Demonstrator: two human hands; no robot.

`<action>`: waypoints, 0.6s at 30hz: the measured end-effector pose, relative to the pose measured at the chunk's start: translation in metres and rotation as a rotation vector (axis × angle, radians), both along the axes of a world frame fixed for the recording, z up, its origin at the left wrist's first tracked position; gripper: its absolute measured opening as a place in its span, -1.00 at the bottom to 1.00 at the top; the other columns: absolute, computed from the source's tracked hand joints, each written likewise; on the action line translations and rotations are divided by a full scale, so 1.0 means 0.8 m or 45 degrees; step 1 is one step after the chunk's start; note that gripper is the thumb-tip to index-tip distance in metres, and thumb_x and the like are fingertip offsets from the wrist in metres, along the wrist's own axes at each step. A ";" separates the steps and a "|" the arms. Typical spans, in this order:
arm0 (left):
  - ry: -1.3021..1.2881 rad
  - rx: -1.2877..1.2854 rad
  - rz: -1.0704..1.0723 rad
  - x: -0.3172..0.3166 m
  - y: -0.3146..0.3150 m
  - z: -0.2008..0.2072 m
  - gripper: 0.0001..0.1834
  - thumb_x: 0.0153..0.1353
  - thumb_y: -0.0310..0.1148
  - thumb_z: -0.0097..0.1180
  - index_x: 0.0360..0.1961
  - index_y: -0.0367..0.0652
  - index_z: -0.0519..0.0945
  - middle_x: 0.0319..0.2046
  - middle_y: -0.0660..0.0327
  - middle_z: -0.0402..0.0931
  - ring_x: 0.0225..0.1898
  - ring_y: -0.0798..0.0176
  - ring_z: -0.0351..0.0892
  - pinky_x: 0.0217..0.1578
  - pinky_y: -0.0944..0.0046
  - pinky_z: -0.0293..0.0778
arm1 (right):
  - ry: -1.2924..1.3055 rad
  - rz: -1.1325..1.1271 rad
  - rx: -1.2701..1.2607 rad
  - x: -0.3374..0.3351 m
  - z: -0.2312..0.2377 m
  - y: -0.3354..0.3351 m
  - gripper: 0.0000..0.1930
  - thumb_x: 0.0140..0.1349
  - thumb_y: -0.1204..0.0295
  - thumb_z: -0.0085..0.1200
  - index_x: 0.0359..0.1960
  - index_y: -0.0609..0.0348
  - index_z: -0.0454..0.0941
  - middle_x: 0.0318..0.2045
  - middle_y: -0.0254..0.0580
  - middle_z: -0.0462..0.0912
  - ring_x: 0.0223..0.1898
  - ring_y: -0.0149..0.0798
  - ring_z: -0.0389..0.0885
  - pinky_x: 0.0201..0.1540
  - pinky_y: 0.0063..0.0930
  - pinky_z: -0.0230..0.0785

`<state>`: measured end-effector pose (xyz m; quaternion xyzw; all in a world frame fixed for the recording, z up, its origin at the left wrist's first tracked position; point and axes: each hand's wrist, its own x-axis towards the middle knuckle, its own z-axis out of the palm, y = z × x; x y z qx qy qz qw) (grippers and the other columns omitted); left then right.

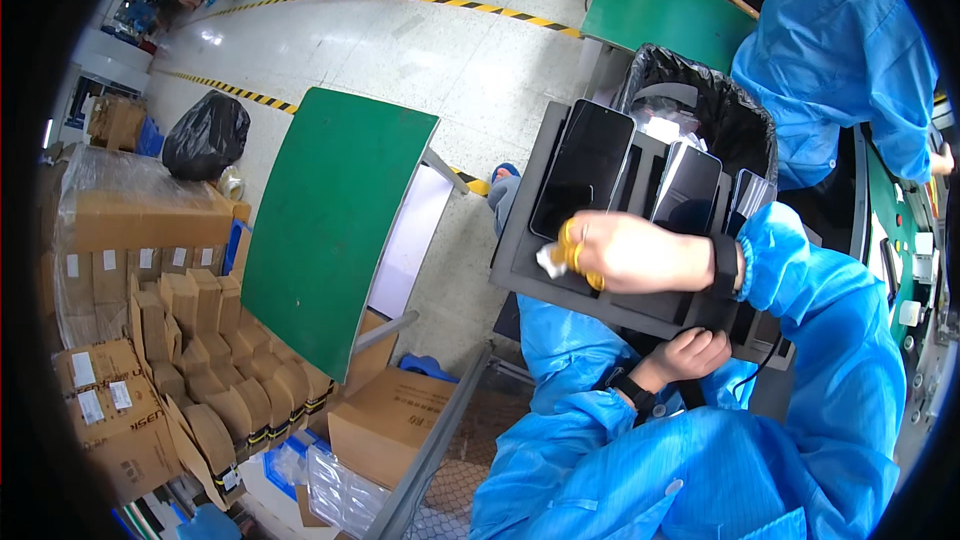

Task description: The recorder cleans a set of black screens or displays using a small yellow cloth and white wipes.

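A dark grey foam tray (pixel 520 240) is tilted over my lap, with several smartphones standing in its slots. A black-screened smartphone (pixel 588 155) fills the left slot; another smartphone (pixel 688 185) with a pale reflection sits in the middle, and a third smartphone (pixel 750 195) is partly behind my right sleeve. My right hand (pixel 635 252), with yellow finger cots (pixel 572 245), is closed on a crumpled white wipe (pixel 549 260) just below the left phone. At the tray's near edge, my left hand (pixel 688 355) is closed with curled fingers, seemingly gripping that edge.
Beyond the tray stands a bin with a black liner (pixel 720 95). A person in blue (pixel 840 60) works at the right beside a green bench (pixel 895 250). Green-topped tables (pixel 335 225) stand left and ahead. Cardboard boxes (pixel 385 425) and folded cartons (pixel 215 340) crowd the lower left.
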<state>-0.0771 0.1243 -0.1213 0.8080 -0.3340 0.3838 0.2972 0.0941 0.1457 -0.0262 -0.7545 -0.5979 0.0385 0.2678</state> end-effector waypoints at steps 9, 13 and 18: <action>0.000 -0.019 -0.014 -0.001 -0.002 -0.004 -0.95 0.10 -0.32 0.10 -0.42 0.07 0.58 -0.30 0.42 0.54 -0.36 0.47 0.47 -0.23 0.48 0.44 | -0.205 -0.104 -0.073 0.029 -0.004 0.022 -0.86 -0.02 0.47 0.09 -0.46 0.32 0.56 -0.33 -0.11 0.48 -0.25 -0.12 0.50 -0.15 -0.36 0.46; 0.005 -0.016 -0.010 -0.002 -0.002 -0.005 -0.96 0.10 -0.32 0.09 -0.43 0.07 0.58 -0.31 0.43 0.54 -0.37 0.47 0.46 -0.25 0.48 0.44 | -0.293 0.061 -0.092 0.013 -0.011 0.019 -0.87 -0.04 0.45 0.08 -0.54 0.30 0.55 -0.35 -0.12 0.47 -0.27 -0.13 0.47 -0.18 -0.35 0.45; 0.002 -0.029 -0.015 0.002 0.001 0.000 -0.95 0.10 -0.33 0.08 -0.42 0.05 0.58 -0.32 0.42 0.53 -0.39 0.45 0.45 -0.25 0.47 0.44 | 0.074 0.089 -0.032 0.011 -0.007 -0.001 -0.86 -0.07 0.48 0.12 -0.50 0.33 0.58 -0.31 -0.04 0.53 -0.23 -0.04 0.53 -0.13 -0.26 0.47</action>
